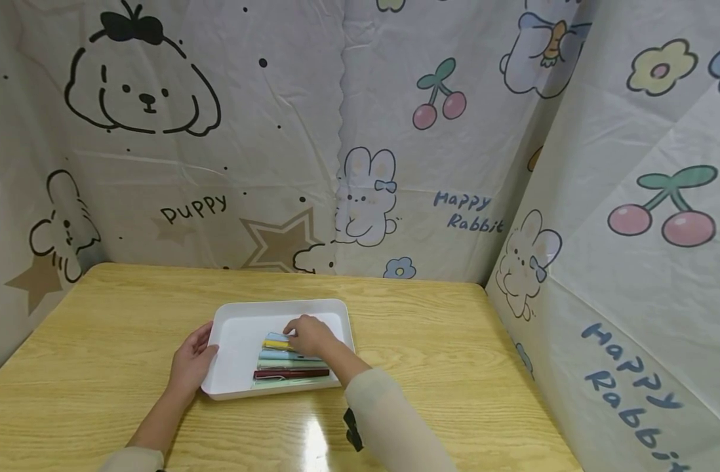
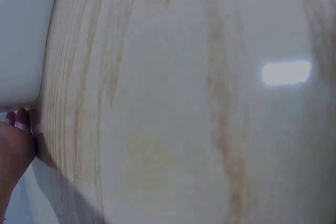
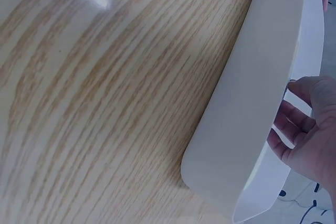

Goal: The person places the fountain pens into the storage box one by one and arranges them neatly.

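Note:
A white tray (image 1: 236, 328) lies on the wooden table with several pens side by side in it. My left hand (image 1: 189, 364) holds the tray's left end, its thumb at the rim and fingers along the outer side. Inside the tray, my right hand (image 1: 311, 337) pinches a light blue pen (image 1: 277, 336) at the far end of the row; the palm hides much of it. Nearer me come a yellow pen (image 1: 275, 344), another light blue pen (image 1: 277, 354), a green pen (image 1: 277, 363) and a dark red pen (image 1: 292, 374). In the right wrist view, the tray wall (image 3: 247, 77) hides the pens.
Wooden tabletop (image 1: 431, 367) surrounds the tray. A printed cloth (image 1: 289, 131) hangs behind the table, and more cloth (image 1: 631, 282) stands along the right side. Light glares off the table (image 1: 315, 439) in front of the tray.

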The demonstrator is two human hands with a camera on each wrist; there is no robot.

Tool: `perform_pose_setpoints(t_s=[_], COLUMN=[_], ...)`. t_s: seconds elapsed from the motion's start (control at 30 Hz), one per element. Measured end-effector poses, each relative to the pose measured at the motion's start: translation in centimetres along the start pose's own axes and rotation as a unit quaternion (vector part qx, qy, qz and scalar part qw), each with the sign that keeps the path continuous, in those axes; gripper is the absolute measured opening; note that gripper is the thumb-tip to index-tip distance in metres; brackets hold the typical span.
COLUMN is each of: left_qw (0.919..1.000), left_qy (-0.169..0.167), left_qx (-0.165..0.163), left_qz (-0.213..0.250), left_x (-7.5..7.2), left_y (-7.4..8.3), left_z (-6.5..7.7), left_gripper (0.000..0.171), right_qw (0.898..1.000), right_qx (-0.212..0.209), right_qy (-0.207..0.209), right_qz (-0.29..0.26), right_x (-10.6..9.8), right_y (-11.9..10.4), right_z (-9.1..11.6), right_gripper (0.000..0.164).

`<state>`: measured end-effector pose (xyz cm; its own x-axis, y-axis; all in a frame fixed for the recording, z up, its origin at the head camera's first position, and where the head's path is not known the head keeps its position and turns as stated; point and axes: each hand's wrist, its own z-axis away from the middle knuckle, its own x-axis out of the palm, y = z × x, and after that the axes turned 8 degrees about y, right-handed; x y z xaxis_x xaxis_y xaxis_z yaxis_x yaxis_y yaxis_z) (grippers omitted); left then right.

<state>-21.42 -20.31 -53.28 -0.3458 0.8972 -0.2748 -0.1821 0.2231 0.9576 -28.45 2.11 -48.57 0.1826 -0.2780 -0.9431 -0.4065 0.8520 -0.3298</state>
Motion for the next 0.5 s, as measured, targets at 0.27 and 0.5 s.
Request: perform_pose_setpoints(t_s=[0.27,0.5], left_qw=[1.0000,1.0000], left_qy=[-0.001,0.001], left_qx=[0.004,0.005], left_qz=[-0.007,-0.006], left_x=[0.0,0.0], left_y=[0.2,0.1], left_z=[0.0,0.0], left_gripper=[0.055,0.055], right_qw=[1.000,0.999], right_qx=[-0.004,0.002], right_qy=[0.013,0.023], right_qz=[-0.021,-0.043], right_x=[-1.1,-2.2], right_y=[0.7,2.0], right_z=[0.2,0.6], right_gripper=[0.024,0.025])
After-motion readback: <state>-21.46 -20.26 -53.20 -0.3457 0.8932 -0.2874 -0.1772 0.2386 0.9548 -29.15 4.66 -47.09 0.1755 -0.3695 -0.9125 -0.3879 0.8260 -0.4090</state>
